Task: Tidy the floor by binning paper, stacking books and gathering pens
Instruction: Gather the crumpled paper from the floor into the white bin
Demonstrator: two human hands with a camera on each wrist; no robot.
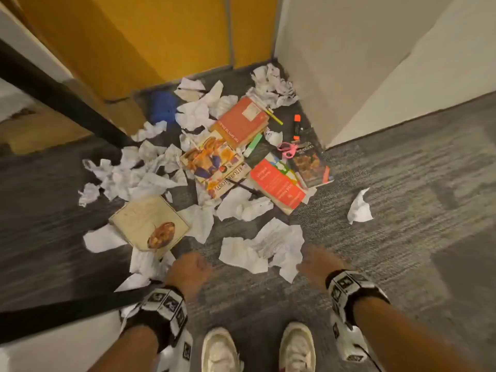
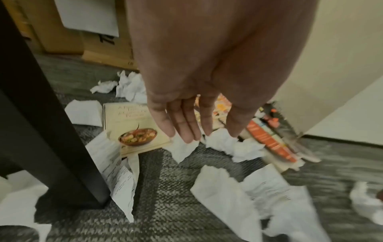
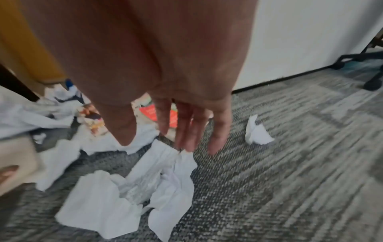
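Note:
Crumpled white paper lies scattered over the grey carpet, with more of this paper under my right hand. Several books lie among it: a cream cookbook, a colourful cookbook, an orange book, a red-orange book and a dark book. Yellow, green and orange highlighters lie near them. My left hand and right hand hang above the floor, fingers straight and empty; the left hand and right hand hold nothing.
Pink scissors lie by the dark book. A blue object stands near the yellow panel. A black desk leg rises at my left. White walls form a corner ahead. An office chair base stands far right.

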